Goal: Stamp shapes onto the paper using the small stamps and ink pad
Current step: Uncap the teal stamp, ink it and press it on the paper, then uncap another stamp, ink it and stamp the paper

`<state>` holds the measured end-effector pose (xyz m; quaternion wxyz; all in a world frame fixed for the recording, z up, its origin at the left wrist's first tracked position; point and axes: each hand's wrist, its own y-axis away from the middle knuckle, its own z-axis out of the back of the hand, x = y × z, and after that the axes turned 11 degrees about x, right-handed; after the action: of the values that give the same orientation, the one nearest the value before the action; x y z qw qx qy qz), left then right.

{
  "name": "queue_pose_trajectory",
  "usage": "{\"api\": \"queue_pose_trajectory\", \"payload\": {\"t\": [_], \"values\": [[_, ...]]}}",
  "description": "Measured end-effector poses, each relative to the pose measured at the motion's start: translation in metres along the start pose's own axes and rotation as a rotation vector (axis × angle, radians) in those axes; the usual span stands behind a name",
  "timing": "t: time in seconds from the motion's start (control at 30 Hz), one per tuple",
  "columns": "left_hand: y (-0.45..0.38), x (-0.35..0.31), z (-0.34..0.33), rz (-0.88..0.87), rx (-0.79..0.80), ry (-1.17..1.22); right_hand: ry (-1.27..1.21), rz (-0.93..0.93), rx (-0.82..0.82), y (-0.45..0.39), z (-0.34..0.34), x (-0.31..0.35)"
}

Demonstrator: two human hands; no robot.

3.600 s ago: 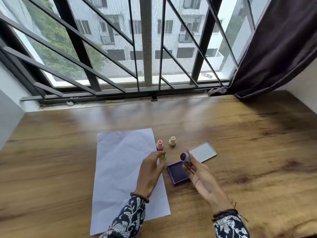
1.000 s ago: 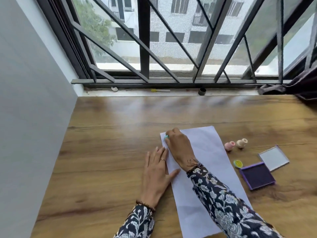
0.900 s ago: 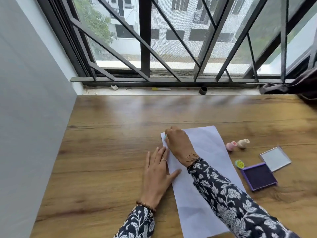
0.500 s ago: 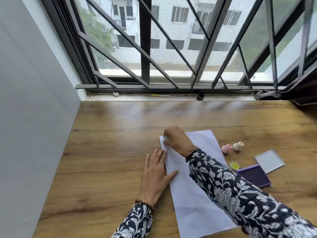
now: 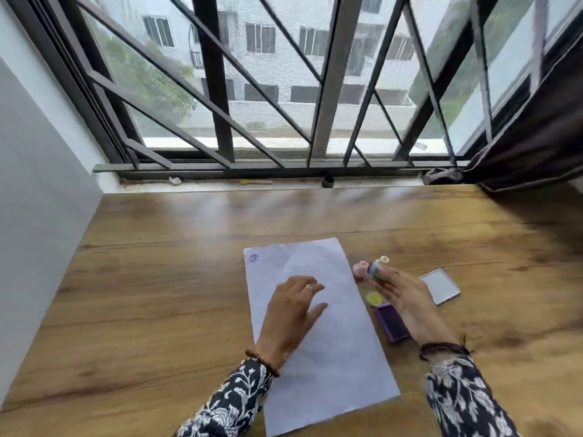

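A white sheet of paper [image 5: 328, 335] lies on the wooden table, with one round blue stamp mark [image 5: 254, 258] in its far left corner. My left hand [image 5: 293, 313] rests flat on the paper, fingers spread. My right hand [image 5: 400, 294] is to the right of the sheet, above the purple ink pad [image 5: 391, 323], and holds a small green-and-purple stamp [image 5: 374, 270] in its fingertips. A pink stamp [image 5: 359, 269] and a cream stamp [image 5: 383, 260] stand just beyond it. A yellow-green cap [image 5: 373, 298] lies by the pad.
The pad's clear lid [image 5: 440, 286] lies open to the right of my right hand. A barred window and its sill [image 5: 252, 182] run along the table's far edge, a grey wall [image 5: 38, 197] bounds the left side, and a dark curtain [image 5: 520, 146] hangs at the far right.
My right hand has lifted the stamp off the paper's far left corner and carried it right, over the ink pad, leaving a blue mark. My left hand slid further onto the paper.
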<state>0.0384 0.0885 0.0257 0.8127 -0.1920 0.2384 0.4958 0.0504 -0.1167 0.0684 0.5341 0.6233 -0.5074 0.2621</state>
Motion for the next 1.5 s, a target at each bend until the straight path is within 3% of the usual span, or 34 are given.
{"api": "queue_pose_trajectory", "payload": {"t": [0.07, 0.23, 0.33, 0.47, 0.53, 0.6, 0.67, 0.73, 0.87, 1.0, 1.33, 1.4, 1.5], "values": [[-0.020, -0.029, -0.016, -0.092, 0.076, -0.005, 0.033, -0.006, -0.041, 0.007, 0.022, 0.004], [-0.057, -0.063, -0.045, -0.137, 0.268, -0.046, 0.095, 0.004, -0.034, 0.013, 0.055, 0.006], [-0.066, -0.066, -0.054, -0.200, 0.260, -0.139, 0.130, 0.002, -0.010, 0.013, 0.067, 0.005], [-0.072, -0.063, -0.056, -0.137, 0.307, -0.096, 0.198, 0.002, 0.023, 0.010, 0.072, 0.001], [-0.073, -0.067, -0.056, -0.027, 0.249, 0.116, 0.220, 0.013, 0.042, 0.010, 0.073, -0.001], [-0.074, -0.073, -0.052, 0.200, 0.131, 0.442, 0.248, 0.035, 0.074, 0.009, 0.069, -0.002], [-0.076, -0.081, -0.048, 0.402, 0.173, 0.858, 0.253, 0.062, 0.119, 0.009, 0.066, 0.000], [-0.076, -0.085, -0.047, 0.453, 0.235, 1.175, 0.230, 0.076, 0.158, 0.009, 0.064, 0.003], [-0.069, -0.087, -0.045, 0.400, 0.221, 1.369, 0.251, 0.111, 0.233, 0.008, 0.068, 0.008], [-0.066, -0.086, -0.044, 0.374, 0.213, 1.335, 0.353, 0.144, 0.277, 0.005, 0.072, 0.012], [-0.071, -0.094, -0.047, 0.273, 0.166, 1.121, 0.293, 0.112, 0.288, -0.010, 0.083, 0.014], [-0.072, -0.096, -0.054, 0.272, 0.132, 1.018, 0.435, 0.112, 0.242, -0.015, 0.086, 0.015], [-0.071, -0.098, -0.066, 0.314, 0.005, 0.619, 0.957, 0.200, 0.055, -0.028, 0.086, 0.017]]}}
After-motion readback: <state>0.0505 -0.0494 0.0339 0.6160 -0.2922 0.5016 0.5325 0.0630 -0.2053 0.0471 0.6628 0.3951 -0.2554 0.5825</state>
